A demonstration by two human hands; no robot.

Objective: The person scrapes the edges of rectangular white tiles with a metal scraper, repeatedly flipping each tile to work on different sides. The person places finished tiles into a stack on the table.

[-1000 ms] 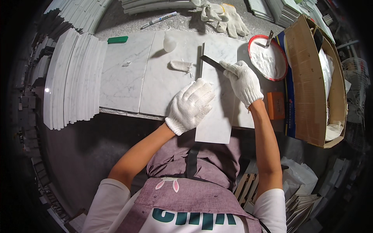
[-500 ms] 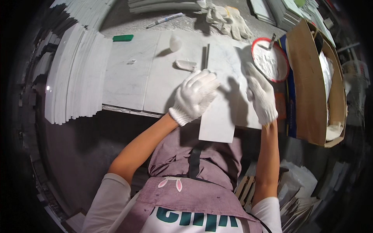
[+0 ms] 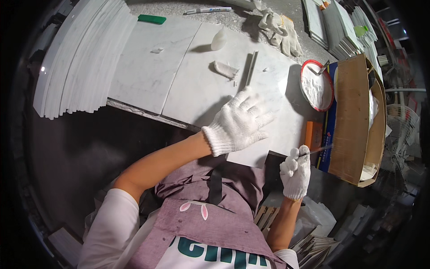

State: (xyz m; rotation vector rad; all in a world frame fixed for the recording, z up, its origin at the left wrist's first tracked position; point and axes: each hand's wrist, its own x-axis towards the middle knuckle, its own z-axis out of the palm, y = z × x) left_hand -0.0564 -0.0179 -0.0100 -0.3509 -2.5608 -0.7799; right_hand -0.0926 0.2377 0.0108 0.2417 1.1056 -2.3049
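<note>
My left hand [image 3: 237,122], in a white knit glove, lies with its fingers spread over a narrow white marble tile [image 3: 246,157]. The tile's near end sticks out past the table edge. Lower on the right, my gloved right hand [image 3: 295,172] is closed on a thin metal tool [image 3: 316,150], blurred by motion, its exact kind unclear. Just beyond my left fingertips is a narrow grey strip [image 3: 252,67]. A broken white lump [image 3: 226,70] lies left of the strip. A red-rimmed bowl [image 3: 309,65] of white paste or powder holds a flat metal tool [image 3: 323,67].
Stacked white slabs [image 3: 80,62] stand at the left. Larger marble tiles [image 3: 148,58] cover the tabletop, with a white bottle [image 3: 218,40] and a green piece [image 3: 152,19]. Spare gloves [image 3: 284,33] and a marker [image 3: 208,10] lie farther back. An orange block [image 3: 313,133] and cardboard box [image 3: 351,116] are at right.
My right hand has come back from near the bowl to below the table's edge, now showing a thin tool. My left hand's fingers have spread over the tile. The view has turned.
</note>
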